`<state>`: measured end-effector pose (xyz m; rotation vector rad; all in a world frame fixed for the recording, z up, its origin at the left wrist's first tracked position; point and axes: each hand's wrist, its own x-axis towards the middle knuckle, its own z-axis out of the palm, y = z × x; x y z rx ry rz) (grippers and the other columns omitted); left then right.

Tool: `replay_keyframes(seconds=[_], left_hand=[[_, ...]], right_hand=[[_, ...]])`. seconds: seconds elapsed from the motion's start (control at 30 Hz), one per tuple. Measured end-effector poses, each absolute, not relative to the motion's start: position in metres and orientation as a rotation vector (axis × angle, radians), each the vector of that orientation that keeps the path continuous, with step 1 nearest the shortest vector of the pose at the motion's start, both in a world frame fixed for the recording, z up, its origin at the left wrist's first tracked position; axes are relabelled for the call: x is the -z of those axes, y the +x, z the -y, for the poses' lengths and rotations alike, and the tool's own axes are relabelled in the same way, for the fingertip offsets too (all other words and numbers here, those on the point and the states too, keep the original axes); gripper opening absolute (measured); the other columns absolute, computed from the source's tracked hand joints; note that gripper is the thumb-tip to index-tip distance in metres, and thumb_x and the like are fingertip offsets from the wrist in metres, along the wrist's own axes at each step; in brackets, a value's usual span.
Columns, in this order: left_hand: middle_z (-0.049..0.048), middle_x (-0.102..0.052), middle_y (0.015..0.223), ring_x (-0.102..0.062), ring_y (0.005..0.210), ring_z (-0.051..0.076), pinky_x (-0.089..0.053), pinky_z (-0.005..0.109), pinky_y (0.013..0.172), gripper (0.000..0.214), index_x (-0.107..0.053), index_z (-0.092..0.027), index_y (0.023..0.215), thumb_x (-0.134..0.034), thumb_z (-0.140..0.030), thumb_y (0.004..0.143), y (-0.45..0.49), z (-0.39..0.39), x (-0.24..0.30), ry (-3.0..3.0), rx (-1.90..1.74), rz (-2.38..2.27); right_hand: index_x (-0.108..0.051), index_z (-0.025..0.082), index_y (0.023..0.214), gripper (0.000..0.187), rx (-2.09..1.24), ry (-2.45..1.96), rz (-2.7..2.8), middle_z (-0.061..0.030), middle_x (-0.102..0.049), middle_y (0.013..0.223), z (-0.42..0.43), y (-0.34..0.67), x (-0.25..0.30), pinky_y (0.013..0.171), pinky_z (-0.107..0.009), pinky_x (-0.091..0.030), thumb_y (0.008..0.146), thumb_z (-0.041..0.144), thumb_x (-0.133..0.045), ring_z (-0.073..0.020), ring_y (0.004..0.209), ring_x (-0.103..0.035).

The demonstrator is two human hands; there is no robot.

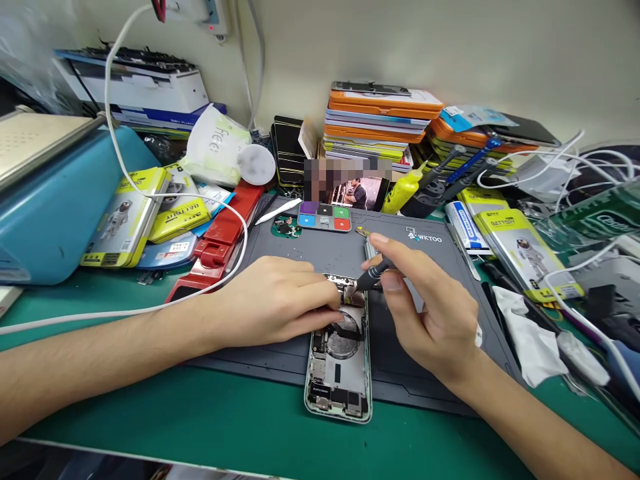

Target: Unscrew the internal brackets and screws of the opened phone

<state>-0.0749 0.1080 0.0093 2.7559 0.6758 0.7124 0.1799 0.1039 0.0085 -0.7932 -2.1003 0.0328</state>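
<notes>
An opened phone housing [350, 383] lies upright in line with me, with its inner parts, a round metallic coil plate [345, 341] and a black flex strip showing. My left hand [295, 300] rests over the upper left of the housing, its fingers and thumb closed in a pinch; what is between them is hidden. Between the thumb and fingers of my right hand [435, 307] is a dark screwdriver [376, 272], slanted down with its lower end at the top of the housing. The tip itself is too small to make out.
Under the phone is a grey work mat [415, 387]. Ahead sit a colored-section tray [325, 219], a small green circuit board [286, 227] and a propped screen [357, 193]. A white cable [240, 257] loops past my left arm. Battery boxes [125, 220] and a red tool [220, 233] stand left.
</notes>
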Motion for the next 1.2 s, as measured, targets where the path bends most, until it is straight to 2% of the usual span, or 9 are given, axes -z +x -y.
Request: replay_keyframes(seconds=[0.17, 0.3, 0.4, 0.57, 0.67, 0.77, 0.93, 1.03, 1.2], left_hand=[[0.0015, -0.073, 0.084, -0.065, 0.077, 0.018, -0.046, 0.031, 0.072, 0.023, -0.072, -0.017, 0.099, -0.061, -0.032, 0.112, -0.0749, -0.1085, -0.0116, 2.728, -0.757, -0.659], [-0.0012, -0.07, 0.076, -0.065, 0.066, 0.015, -0.041, 0.032, 0.062, 0.026, -0.07, -0.018, 0.098, -0.057, -0.034, 0.113, -0.0749, -0.1076, -0.0099, 2.745, -0.764, -0.768], [-0.0028, -0.068, 0.071, -0.064, 0.06, 0.015, -0.037, 0.034, 0.057, 0.028, -0.067, -0.018, 0.098, -0.051, -0.033, 0.115, -0.0745, -0.1059, -0.0094, 2.8, -0.699, -0.783], [-0.0031, -0.067, 0.068, -0.062, 0.054, 0.015, -0.034, 0.034, 0.054, 0.031, -0.063, -0.02, 0.092, -0.046, -0.032, 0.115, -0.0728, -0.1048, -0.0106, 2.863, -0.671, -0.751], [-0.003, -0.066, 0.066, -0.061, 0.053, 0.014, -0.033, 0.034, 0.054, 0.032, -0.06, -0.02, 0.087, -0.047, -0.031, 0.114, -0.073, -0.1057, -0.0094, 2.842, -0.662, -0.747], [-0.0031, -0.066, 0.065, -0.06, 0.052, 0.013, -0.031, 0.033, 0.054, 0.031, -0.06, -0.02, 0.084, -0.051, -0.029, 0.112, -0.0734, -0.1066, -0.0081, 2.804, -0.659, -0.745], [-0.0026, -0.069, 0.066, -0.062, 0.053, 0.013, -0.029, 0.034, 0.054, 0.032, -0.059, -0.02, 0.079, -0.053, -0.027, 0.11, -0.0729, -0.107, -0.0092, 2.749, -0.596, -0.749], [-0.002, -0.069, 0.064, -0.062, 0.051, 0.013, -0.028, 0.034, 0.053, 0.034, -0.06, -0.02, 0.076, -0.054, -0.027, 0.109, -0.0725, -0.1073, -0.0091, 2.709, -0.557, -0.762], [-0.0019, -0.062, 0.052, -0.056, 0.044, 0.013, -0.024, 0.032, 0.05, 0.045, -0.058, -0.02, 0.063, -0.058, -0.029, 0.107, -0.0722, -0.109, -0.0053, 2.63, -0.509, -0.776]], right_hand=[[-0.061, 0.033, 0.153, 0.054, -0.104, -0.827, 2.064, -0.0085, -0.078, 0.117, -0.1032, 0.1797, -0.0106, 0.08, -0.04, -0.061, 0.105, 0.009, -0.056, -0.0247, 0.096, -0.074], [-0.063, 0.034, 0.151, 0.054, -0.088, -0.818, 2.05, -0.006, -0.079, 0.112, -0.1037, 0.1799, -0.0114, 0.082, -0.042, -0.059, 0.104, 0.007, -0.056, -0.0243, 0.092, -0.072], [-0.061, 0.032, 0.154, 0.056, -0.102, -0.81, 2.077, -0.0082, -0.077, 0.118, -0.1048, 0.1796, -0.011, 0.088, -0.044, -0.059, 0.104, 0.008, -0.058, -0.0265, 0.102, -0.072], [-0.059, 0.03, 0.156, 0.06, -0.071, -0.782, 2.092, -0.0076, -0.076, 0.107, -0.1047, 0.1803, -0.0085, 0.079, -0.041, -0.056, 0.101, 0.004, -0.059, -0.0246, 0.091, -0.068], [-0.059, 0.028, 0.156, 0.06, -0.11, -0.766, 2.102, -0.0092, -0.075, 0.114, -0.1042, 0.1809, -0.0079, 0.085, -0.041, -0.058, 0.102, 0.003, -0.058, -0.0251, 0.099, -0.07], [-0.06, 0.03, 0.155, 0.059, -0.082, -0.783, 2.096, -0.0076, -0.076, 0.107, -0.1038, 0.1804, -0.0085, 0.079, -0.04, -0.059, 0.102, 0.004, -0.059, -0.0236, 0.09, -0.069], [-0.056, 0.033, 0.157, 0.061, -0.189, -0.79, 2.086, -0.0082, -0.077, 0.125, -0.1028, 0.1786, -0.0092, 0.092, -0.044, -0.061, 0.103, 0.004, -0.058, -0.025, 0.106, -0.074], [-0.059, 0.032, 0.154, 0.058, -0.134, -0.794, 2.085, -0.0085, -0.078, 0.12, -0.103, 0.1788, -0.0086, 0.085, -0.043, -0.061, 0.102, 0.005, -0.06, -0.024, 0.097, -0.073], [-0.056, 0.032, 0.156, 0.058, -0.232, -0.797, 2.074, -0.0079, -0.078, 0.119, -0.104, 0.1791, -0.008, 0.088, -0.043, -0.061, 0.105, 0.005, -0.056, -0.0243, 0.104, -0.075]])
